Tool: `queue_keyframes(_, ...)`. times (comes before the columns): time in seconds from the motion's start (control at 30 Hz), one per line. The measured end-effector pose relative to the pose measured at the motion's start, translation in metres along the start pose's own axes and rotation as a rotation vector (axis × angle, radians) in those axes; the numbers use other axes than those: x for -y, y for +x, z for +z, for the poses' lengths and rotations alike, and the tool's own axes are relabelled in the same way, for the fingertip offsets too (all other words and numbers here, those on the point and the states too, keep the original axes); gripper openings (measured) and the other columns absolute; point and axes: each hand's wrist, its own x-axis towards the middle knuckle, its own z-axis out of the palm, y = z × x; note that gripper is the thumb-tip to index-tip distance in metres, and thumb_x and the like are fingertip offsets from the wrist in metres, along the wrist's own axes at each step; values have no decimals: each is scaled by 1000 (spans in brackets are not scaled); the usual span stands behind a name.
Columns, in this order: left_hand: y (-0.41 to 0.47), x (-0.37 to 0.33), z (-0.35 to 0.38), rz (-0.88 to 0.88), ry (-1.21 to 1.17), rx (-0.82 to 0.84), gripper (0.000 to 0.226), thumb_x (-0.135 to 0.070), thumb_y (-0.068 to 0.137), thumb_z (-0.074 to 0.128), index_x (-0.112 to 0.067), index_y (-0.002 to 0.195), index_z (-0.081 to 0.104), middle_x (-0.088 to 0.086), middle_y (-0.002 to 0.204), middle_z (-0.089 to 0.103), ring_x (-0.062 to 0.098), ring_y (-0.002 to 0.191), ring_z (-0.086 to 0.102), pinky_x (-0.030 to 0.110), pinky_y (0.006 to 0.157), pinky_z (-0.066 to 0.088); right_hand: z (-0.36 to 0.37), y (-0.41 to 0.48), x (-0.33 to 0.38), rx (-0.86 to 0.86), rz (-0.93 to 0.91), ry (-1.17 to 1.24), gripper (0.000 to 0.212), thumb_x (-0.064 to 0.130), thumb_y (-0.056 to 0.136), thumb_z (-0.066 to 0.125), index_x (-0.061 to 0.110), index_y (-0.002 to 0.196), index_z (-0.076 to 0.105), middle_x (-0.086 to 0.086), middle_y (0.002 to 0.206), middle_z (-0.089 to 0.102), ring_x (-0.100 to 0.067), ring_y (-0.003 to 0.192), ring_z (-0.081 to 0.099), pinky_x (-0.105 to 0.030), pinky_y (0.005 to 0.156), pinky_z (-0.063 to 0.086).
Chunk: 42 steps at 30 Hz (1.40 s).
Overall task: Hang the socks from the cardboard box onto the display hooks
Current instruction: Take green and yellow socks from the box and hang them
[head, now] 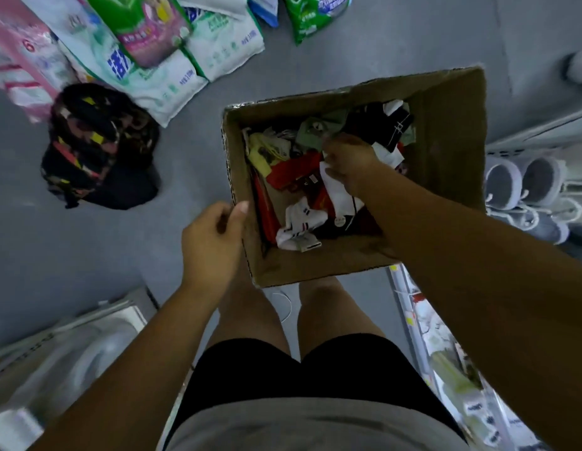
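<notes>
Little writing is legible to us. A large "6" stands on the pink pack (22, 56) at the far left, while the blue characters on the white-and-green packs (172, 79) lying on the floor (87, 255) are too blurred to read. The small tags on the socks (299, 227) are also unreadable.

Our left hand (211, 245) grips the near-left corner of the cardboard box (452, 141), with the thumb on the rim and the fingers curled outside the wall. Our right hand (349, 162) is down inside the box, its fingers and thumb curled in a pinch among the socks. We cannot tell which sock it has.

We count one open box on the floor. It holds a loose heap of white striped, red, green, yellow and black socks. Two grey slippers (520, 180) sit to the box's right, and one dark bundle (94, 148) lies to its left.
</notes>
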Motion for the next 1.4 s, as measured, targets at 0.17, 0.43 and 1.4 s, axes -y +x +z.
queue_keyframes(0.17,-7,-2,10,-10,-18,-101,33,-30,102,59,-5,82,64,11,78,61,9,71,53,18,67,43,4,11,2,34,11,88,35,21,100,60,7,132,58,-7,100,63,-14,86,57,-26,70,51)
queue_keyframes(0.43,-37,-40,33,-127,-203,-242,36,-43,104,51,-15,85,64,-4,70,64,0,64,62,16,69,50,-17,-90,-14,247,-101,-2,13,15,101,58,5,94,62,-3,102,73,-13,98,71,-24,82,57)
queue_keyframes(1.4,-70,-37,-24,-700,-726,-354,17,-30,94,72,-18,83,67,-4,77,76,8,61,71,22,54,54,35,-43,7,267,-598,-969,23,17,96,64,3,113,69,-11,107,71,-23,105,65,-17,89,51)
